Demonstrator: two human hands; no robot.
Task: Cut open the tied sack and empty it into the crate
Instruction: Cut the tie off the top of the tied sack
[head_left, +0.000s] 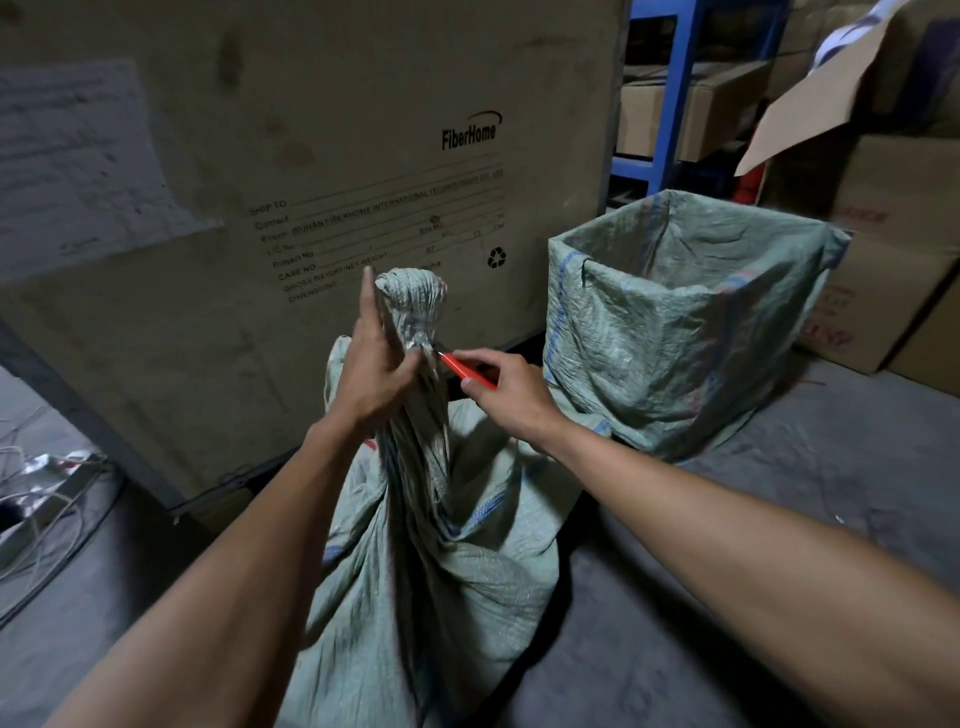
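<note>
A grey-green woven sack (436, 561) stands on the floor in the middle, its neck bunched and tied into a knot (413, 299) at the top. My left hand (374, 374) grips the twisted neck just below the knot, index finger pointing up. My right hand (506, 395) holds a red cutter (465, 370) whose tip touches the neck right under the tie. To the right stands the crate (691, 322), square and open-topped, lined with the same green woven cloth; its inside looks empty.
A huge cardboard case marked FiberHome (363, 171) stands right behind the sack. A blue shelf frame (670, 104) and stacked cartons (893, 249) are at the back right. White cables and foil packaging (47, 499) lie on the concrete floor at the left.
</note>
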